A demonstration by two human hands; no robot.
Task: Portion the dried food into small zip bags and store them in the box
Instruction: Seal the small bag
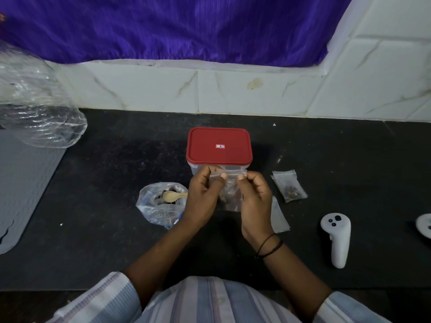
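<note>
Both hands hold a small clear zip bag (231, 192) with dark dried food in its bottom, just in front of the box. My left hand (205, 197) pinches the bag's top strip at the left, and my right hand (254, 201) pinches it at the right. The clear box (194, 169) stands behind them with its red lid (219, 145) on. A filled zip bag (290, 186) lies to the right on the black counter. An empty zip bag (279, 216) lies beside my right wrist. At the left sits an open plastic bag of dried food (156, 206) with a wooden spoon (172, 195) in it.
A white handheld controller (337, 236) lies at the right, and a second one (424, 226) is at the frame edge. A grey basket (23, 183) with crumpled clear plastic (35, 101) on top stands at the left. A tiled wall runs behind the counter.
</note>
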